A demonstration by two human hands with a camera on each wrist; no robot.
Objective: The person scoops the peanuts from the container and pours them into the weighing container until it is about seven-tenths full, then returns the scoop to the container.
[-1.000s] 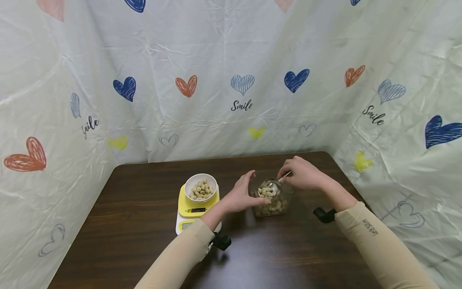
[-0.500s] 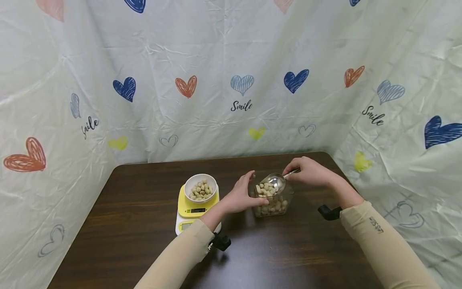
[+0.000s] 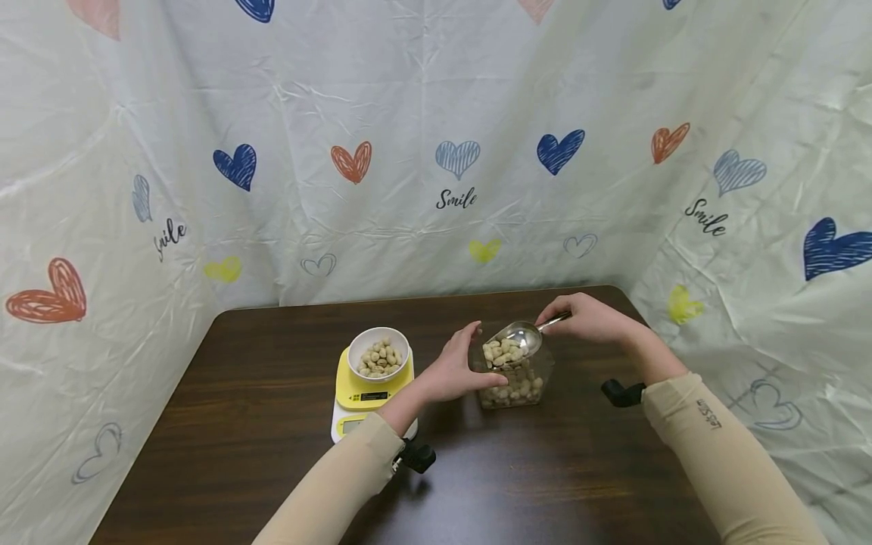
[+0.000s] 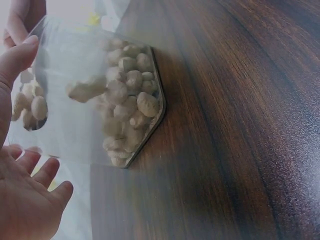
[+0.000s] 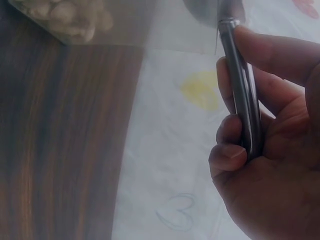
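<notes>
My right hand (image 3: 591,318) grips the dark handle of a metal scoop (image 3: 524,337), with fingers wrapped round it in the right wrist view. The scoop's bowl carries unshelled peanuts (image 3: 502,352) at the top of a clear container (image 3: 543,363). More peanuts (image 4: 127,95) lie in its bottom, seen through the wall in the left wrist view. My left hand (image 3: 450,369) spans the container's left side, thumb along the near wall and fingers at the far side. Left of it, a white bowl (image 3: 356,348) of peanuts stands on a yellow and white kitchen scale (image 3: 346,393).
All stands on a dark wooden table (image 3: 272,378). A white curtain (image 3: 395,250) with printed hearts hangs behind it and along both sides. A black wrist camera (image 3: 417,457) sits at the left cuff, and another black camera (image 3: 621,393) at the right.
The right hand has drawn the scoop back to the right and slightly up, and its load of peanuts has come higher in the container. The left hand stays nearly in place.
</notes>
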